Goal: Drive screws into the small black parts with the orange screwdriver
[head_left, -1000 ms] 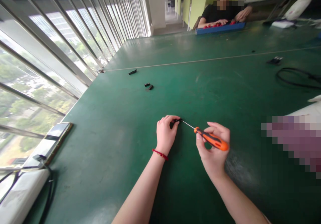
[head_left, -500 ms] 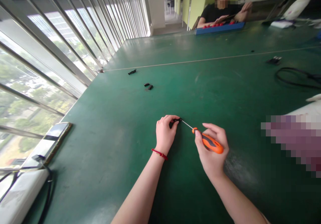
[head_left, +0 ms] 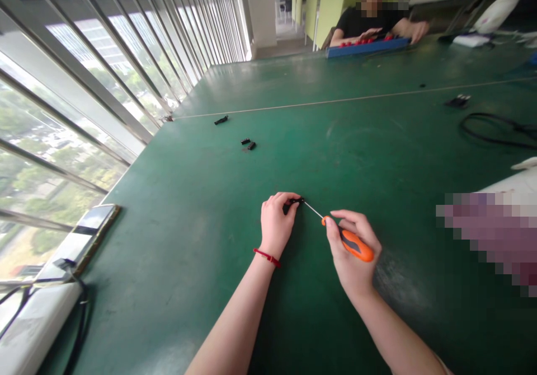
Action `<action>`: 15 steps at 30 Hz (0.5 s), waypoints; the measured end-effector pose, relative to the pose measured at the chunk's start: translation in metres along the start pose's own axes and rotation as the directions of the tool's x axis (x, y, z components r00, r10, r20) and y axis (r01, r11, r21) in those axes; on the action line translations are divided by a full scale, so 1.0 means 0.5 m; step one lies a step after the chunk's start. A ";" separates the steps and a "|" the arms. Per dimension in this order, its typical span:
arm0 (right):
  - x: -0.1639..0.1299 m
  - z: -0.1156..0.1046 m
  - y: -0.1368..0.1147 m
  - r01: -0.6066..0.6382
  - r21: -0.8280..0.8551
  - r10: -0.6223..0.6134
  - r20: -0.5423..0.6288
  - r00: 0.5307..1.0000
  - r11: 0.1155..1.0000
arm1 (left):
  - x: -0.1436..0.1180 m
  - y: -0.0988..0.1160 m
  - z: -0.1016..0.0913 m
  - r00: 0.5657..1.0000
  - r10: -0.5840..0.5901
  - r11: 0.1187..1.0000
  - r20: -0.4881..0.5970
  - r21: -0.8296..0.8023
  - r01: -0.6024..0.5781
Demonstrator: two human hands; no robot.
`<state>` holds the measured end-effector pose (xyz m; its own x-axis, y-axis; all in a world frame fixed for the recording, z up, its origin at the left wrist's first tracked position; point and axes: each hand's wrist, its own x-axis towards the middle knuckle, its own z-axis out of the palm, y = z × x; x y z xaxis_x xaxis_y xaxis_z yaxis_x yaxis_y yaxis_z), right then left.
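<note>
My left hand (head_left: 277, 223), with a red bracelet (head_left: 267, 257) at the wrist, pinches a small black part (head_left: 297, 200) against the green table (head_left: 201, 207). An orange and grey screwdriver (head_left: 356, 245) is in my right hand (head_left: 356, 263), its handle resting against the palm with the thumb and fingers around it. The thin shaft (head_left: 314, 210) slants up to the left, and its tip meets the black part. What lies right at the tip is too small to make out.
Small black pieces (head_left: 248, 143) lie farther forward, with another black piece (head_left: 221, 120) beyond. A phone (head_left: 90, 235) and cables sit at the left edge by the railing. At the far side a person (head_left: 369, 25) sits behind a blue tray (head_left: 369, 47). A black cable (head_left: 495, 140) lies right.
The fingers of my right hand have closed in around the screwdriver handle, which has shifted slightly. My left hand stays put. Across the table, the person's hand has come down beside the blue tray.
</note>
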<state>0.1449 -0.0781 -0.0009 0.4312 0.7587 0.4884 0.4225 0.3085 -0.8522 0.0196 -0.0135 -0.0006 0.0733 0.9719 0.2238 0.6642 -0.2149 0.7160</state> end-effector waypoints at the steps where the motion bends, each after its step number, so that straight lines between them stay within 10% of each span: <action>1: 0.000 0.000 0.000 0.012 0.007 -0.012 -0.011 1.000 1.000 | 0.000 0.000 0.000 1.000 0.001 1.000 -0.001 0.000 -0.001; 15: 0.000 -0.003 -0.003 0.005 0.024 -0.006 0.031 0.999 1.000 | 0.000 0.003 0.000 1.000 -0.002 1.000 0.006 0.000 0.002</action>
<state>0.1454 -0.0797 0.0006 0.4035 0.7746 0.4870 0.4051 0.3260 -0.8542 0.0205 -0.0137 0.0003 0.0762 0.9729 0.2185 0.6646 -0.2129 0.7162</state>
